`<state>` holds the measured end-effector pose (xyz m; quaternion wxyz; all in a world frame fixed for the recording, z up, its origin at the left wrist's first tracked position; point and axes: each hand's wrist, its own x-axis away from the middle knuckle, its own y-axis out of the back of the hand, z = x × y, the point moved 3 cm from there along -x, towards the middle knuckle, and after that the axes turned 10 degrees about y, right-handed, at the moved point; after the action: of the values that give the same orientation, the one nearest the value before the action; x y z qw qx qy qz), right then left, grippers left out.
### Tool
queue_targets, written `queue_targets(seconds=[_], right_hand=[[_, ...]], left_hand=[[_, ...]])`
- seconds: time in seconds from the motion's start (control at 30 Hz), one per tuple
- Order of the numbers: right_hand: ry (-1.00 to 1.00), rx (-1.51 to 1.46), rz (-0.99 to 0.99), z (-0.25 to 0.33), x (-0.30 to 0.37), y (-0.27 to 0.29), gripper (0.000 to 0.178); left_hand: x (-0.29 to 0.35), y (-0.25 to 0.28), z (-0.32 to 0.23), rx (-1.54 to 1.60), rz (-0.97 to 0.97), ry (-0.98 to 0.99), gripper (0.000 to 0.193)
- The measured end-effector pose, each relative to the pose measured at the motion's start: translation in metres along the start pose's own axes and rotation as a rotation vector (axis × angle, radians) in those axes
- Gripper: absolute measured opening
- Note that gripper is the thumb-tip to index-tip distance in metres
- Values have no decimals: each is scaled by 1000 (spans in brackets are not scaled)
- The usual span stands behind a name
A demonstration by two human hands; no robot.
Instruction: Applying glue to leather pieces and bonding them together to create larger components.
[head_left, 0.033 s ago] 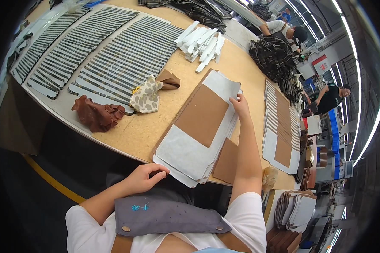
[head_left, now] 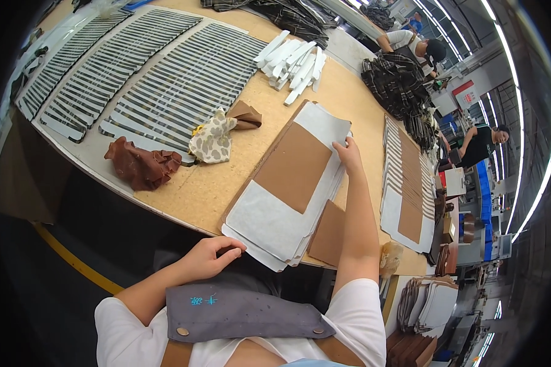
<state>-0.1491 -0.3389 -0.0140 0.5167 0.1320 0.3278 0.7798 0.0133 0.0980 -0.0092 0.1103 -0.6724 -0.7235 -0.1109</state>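
Note:
A stack of white sheets (head_left: 269,226) with a brown, leather-like panel (head_left: 292,166) across the middle lies slantwise on the table in front of me. At its near left edge, my left hand (head_left: 211,257) is closed, thumb and fingertips pinching the rim of a lower sheet. My right hand (head_left: 349,154) grips the stack's far right edge, the thumb on top and the other fingers partly hidden. Several layers show along the near edge, a little out of line. A plain brown piece (head_left: 328,232) lies beside the stack, under my right forearm.
Striped strips on boards (head_left: 183,85) cover the table's left. Nearer lie a crumpled reddish-brown scrap (head_left: 142,164) and a spotted cloth (head_left: 212,139). White strips (head_left: 292,64) are heaped behind. Another striped brown-and-white sheet (head_left: 408,183) lies right. Two people (head_left: 480,144) stand beyond dark plaid pieces (head_left: 392,82).
Both my hands and the stack stay where they were. The person in dark clothes at the right has shifted an arm slightly.

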Motion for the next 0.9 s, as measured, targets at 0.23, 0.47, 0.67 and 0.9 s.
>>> queue_targets(seconds=[0.23,0.47,0.67,0.9], right_hand=[[-101,-234,80,40,11,-1,27],[22,-635,-108,93,41,30,21],[42,-759,-460,72,91,83,27],[-278,-674,-521,14,206,118,27]], left_hand=[[0,2,3,-19,0,13,23],[5,-4,-5,113,196,151,22],[-5,-5,-9,385,260,177,23],[-32,7,-26,490,167,217,25]])
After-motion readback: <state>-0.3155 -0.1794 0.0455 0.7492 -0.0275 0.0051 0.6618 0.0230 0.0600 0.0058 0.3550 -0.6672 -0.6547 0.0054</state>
